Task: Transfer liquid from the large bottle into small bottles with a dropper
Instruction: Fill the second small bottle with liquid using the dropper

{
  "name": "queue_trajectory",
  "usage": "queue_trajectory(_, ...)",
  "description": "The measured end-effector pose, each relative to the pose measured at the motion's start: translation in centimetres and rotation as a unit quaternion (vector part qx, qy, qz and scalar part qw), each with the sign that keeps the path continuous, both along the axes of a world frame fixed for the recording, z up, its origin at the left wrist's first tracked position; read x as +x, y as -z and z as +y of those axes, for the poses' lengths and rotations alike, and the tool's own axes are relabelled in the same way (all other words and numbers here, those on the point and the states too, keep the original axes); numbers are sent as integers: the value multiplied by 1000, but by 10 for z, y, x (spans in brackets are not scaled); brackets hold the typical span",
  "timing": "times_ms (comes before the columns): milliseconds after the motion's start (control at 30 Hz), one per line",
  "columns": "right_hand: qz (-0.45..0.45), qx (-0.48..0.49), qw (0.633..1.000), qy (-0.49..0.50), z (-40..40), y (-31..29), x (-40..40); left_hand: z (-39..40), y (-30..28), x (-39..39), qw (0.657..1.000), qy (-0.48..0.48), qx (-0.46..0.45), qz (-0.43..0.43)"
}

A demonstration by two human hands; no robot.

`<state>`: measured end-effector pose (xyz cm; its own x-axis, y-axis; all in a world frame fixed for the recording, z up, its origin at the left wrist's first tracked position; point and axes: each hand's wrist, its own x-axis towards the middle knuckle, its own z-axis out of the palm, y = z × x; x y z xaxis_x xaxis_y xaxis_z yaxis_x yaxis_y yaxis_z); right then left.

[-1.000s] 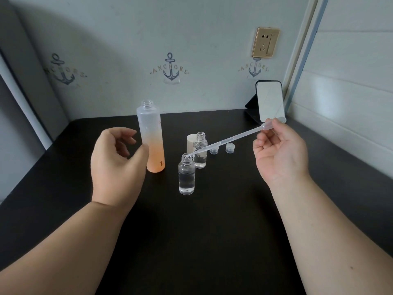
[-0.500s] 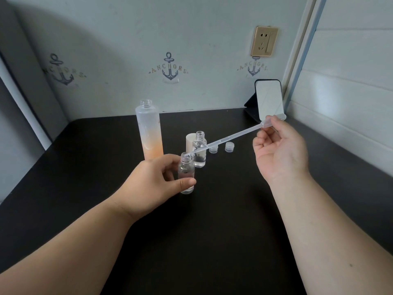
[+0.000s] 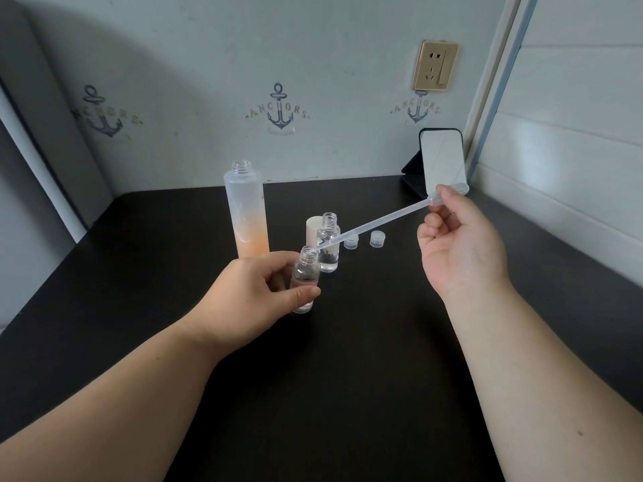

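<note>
large bottle stands open on the dark surface, far left of the group, peach liquid low in it; placed within easy reach for refills, i judge.

left hand is wrapped round the near small bottle, thumb in front, fingers behind. bottle upright on the surface, looks to have clear liquid inside. grip is likely there to steady it so the narrow neck stays put under the tip.

just behind and right: second small bottle, open, with a pale cap behind it. two small clear caps lie further right, set aside so both mouths stay open.

dropper slants from upper right down to the left, tip at the mouth of the held bottle; cannot tell if it is inside the neck.

right hand pinches the dropper bulb between thumb and fingertips, other fingers loosely curled. holding at the bulb suits squeezing the liquid out.

small mirror leans at the back right corner.
</note>
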<state>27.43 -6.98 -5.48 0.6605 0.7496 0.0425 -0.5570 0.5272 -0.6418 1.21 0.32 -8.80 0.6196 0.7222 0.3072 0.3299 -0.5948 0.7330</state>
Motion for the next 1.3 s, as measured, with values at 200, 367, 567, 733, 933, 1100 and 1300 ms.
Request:
queue_trajectory(200,-20,7,1000,-6,0,2,1,0,0,1,1000,-4,-9,-3)
queue_trajectory(367,-27,4,1000,-2,-1,1,1,1,0,0,1000,-8,-10,6)
queue_trajectory(567,-38,-5,999,11,-3,2,0,0,-2,1,1000,-9,-18,-2)
queue_trajectory(733,-48,-18,998,41,-4,3,0,-2,-4,1,1000,-7,-29,-8)
queue_trajectory(933,-48,-28,997,58,-4,3,0,-1,-4,2,1000,-7,-26,-7)
queue_trajectory(1100,-64,-40,996,52,-4,3,-2,2,-1,1,1000,-25,-15,2)
queue_trajectory(1300,-28,-45,997,57,-6,1,-4,6,4,5,997,-71,5,14)
